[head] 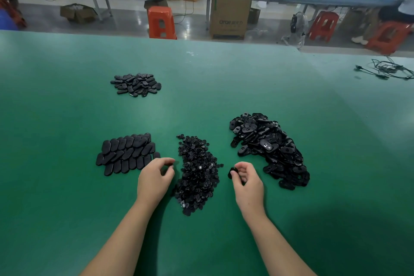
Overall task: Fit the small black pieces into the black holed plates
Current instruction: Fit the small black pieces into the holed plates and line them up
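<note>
A heap of small black pieces (198, 170) lies between my two hands on the green table (224, 87). To its right spreads a large loose pile of black holed plates (268, 145). My right hand (247, 182) pinches one black plate (233, 173) just right of the small pieces. My left hand (154, 178) hovers at the heap's left edge with fingers curled; something small and dark shows under the fingertips, but I cannot tell if it is held. Neatly overlapped plates (127, 153) lie left of my left hand.
A further small pile of black plates (136, 84) sits at the back left of the table. Black cables (387, 69) lie at the far right. Beyond the table's far edge stand orange stools (161, 21), cardboard boxes and another workbench.
</note>
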A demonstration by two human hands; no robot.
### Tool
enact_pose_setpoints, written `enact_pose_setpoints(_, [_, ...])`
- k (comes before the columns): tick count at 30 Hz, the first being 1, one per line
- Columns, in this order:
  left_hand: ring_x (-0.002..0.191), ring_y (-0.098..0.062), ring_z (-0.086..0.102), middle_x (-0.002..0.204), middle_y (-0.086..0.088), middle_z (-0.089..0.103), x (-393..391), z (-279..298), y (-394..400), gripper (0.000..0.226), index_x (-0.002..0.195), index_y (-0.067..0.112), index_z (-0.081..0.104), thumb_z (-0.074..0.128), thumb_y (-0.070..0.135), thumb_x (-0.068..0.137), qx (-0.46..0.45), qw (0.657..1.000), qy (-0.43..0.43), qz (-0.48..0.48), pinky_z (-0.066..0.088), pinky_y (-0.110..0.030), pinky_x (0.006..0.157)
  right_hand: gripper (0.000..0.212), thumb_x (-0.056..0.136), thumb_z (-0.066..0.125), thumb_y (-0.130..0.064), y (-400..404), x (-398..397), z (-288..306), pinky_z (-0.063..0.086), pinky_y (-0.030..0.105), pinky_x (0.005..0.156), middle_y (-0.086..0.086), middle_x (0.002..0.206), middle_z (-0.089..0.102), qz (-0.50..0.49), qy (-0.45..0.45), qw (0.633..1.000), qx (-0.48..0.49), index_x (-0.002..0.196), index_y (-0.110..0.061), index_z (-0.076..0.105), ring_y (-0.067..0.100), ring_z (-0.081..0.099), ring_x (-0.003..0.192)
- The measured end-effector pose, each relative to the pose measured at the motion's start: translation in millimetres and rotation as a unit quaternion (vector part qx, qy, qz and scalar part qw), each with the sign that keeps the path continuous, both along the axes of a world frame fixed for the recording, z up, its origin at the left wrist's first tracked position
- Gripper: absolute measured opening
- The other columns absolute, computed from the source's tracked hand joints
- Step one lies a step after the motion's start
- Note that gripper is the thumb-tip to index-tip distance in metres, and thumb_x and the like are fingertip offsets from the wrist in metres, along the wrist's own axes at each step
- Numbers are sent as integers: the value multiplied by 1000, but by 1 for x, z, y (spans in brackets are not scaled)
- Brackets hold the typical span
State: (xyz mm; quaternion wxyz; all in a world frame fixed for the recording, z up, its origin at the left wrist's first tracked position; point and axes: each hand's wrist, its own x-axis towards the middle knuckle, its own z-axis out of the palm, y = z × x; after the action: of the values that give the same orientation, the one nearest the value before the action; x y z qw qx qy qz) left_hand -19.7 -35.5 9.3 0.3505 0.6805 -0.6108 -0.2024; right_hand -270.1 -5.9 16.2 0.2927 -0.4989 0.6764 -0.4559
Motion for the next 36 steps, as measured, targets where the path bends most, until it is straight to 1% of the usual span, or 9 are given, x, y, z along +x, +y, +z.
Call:
enact_pose_setpoints(4, [70, 1, 56, 97, 11, 69, 0, 0, 0, 22, 111, 21, 75, 67, 13, 92, 3, 1000, 6, 8, 46, -23, 64, 39, 101, 57, -6, 1, 0, -1, 48, 14, 79, -15, 106, 56, 5, 8, 1000, -19, 136, -25, 60, 5, 65, 96])
enact_pose_setpoints(7, [72, 2, 57, 97, 11, 69, 0, 1, 0, 23, 114, 21, 74, 67, 13, 93, 6, 1000, 9, 10, 46, -23, 67, 30, 102, 52, -2, 1, 0, -2, 51, 10, 75, -12, 110, 56, -10, -12, 999, -34, 122, -20, 67, 5, 71, 92])
enact_pose_setpoints(11, [84, 1, 61, 99, 13, 69, 1, 2, 0, 24, 112, 22, 74, 69, 13, 91, 9, 1000, 13, 4, 51, -24, 76, 25, 104, 51, -9, 1, 0, -3, 53, 15, 71, -15, 107, 68, -24, -45, 998, -25, 99, -32, 60, -4, 70, 94])
enact_pose_setpoints(14, [86, -4, 62, 100, 12, 71, 1, 1, 0, 24, 112, 22, 75, 69, 12, 91, 10, 1000, 9, 1, 53, -27, 77, 19, 105, 51, -10, 2, 1, -3, 58, 18, 77, -19, 99, 73, -18, -70, 997, -19, 101, -27, 59, -5, 71, 94])
enact_pose_setpoints(17, [82, -5, 62, 99, 11, 72, 1, 1, -1, 23, 110, 23, 77, 69, 12, 90, 9, 1000, 3, 1, 54, -29, 74, 15, 104, 53, -11, 2, 1, -2, 59, 27, 72, -17, 100, 73, -14, -69, 997, -20, 100, -26, 55, -3, 72, 86])
enact_pose_setpoints(23, [52, -7, 55, 83, 15, 71, 0, 2, 0, 16, 95, 27, 75, 70, 12, 90, 17, 1000, 7, 19, 48, -27, 52, 29, 104, 53, -14, 1, 3, 0, 60, 28, 76, -17, 104, 74, 7, -90, 996, -9, 125, -34, 54, 9, 73, 74])
enact_pose_setpoints(26, [47, -8, 53, 75, 18, 69, -1, 3, 1, 15, 93, 27, 75, 71, 13, 91, 7, 1000, 19, 23, 45, -20, 47, 19, 104, 55, -15, 0, 1, -3, 62, 38, 75, -15, 96, 75, 10, -97, 995, -3, 108, -31, 64, 13, 73, 71])
enact_pose_setpoints(31, [62, -5, 61, 75, 18, 69, -3, 8, 4, 21, 90, 32, 70, 70, 11, 92, -14, 997, 64, 51, 49, -14, 56, 24, 99, 64, -20, -1, 1, -1, 48, 19, 65, -10, 91, 66, 0, -41, 998, -38, 93, -43, 61, 4, 62, 75])
enact_pose_setpoints(36, [72, 4, 63, 81, 20, 69, -6, 10, 4, 20, 94, 29, 71, 70, 10, 92, -16, 996, 68, 54, 46, -6, 61, 13, 100, 63, -20, -4, 0, -5, 59, 36, 69, -4, 86, 69, -10, -50, 999, -5, 99, -32, 60, 14, 66, 72])
